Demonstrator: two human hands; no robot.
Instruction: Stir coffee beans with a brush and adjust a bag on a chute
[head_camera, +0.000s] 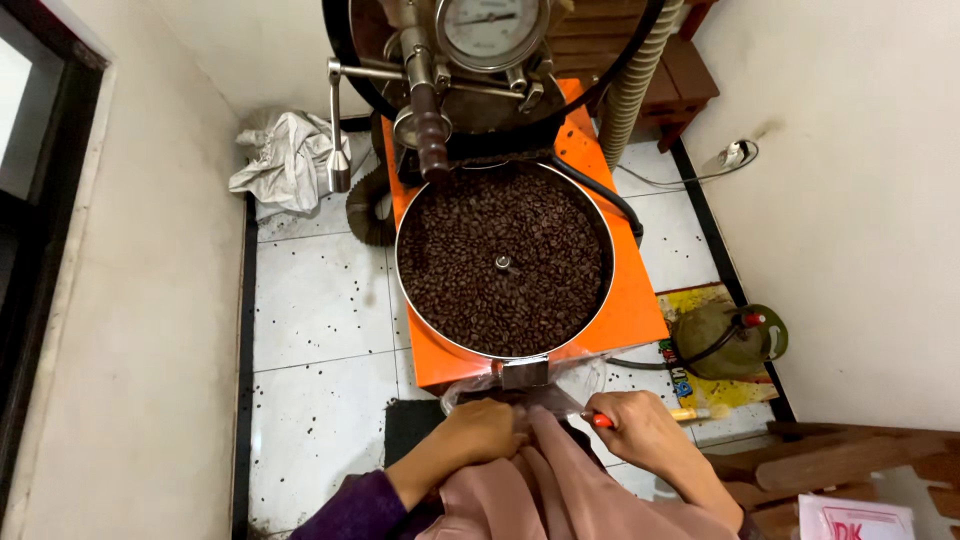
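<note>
A round metal cooling tray on an orange machine body is full of dark roasted coffee beans. Below its front chute hangs a clear plastic bag. My left hand grips the bag's mouth just under the chute. My right hand holds the bag's right side together with a tool with a red and pale handle. Pinkish cloth hides the lower part of the bag.
The roaster drum with a round gauge stands behind the tray. A green gas cylinder lies at the right, a crumpled white sack at the back left. Wooden furniture is at the lower right. Loose beans dot the white tiles.
</note>
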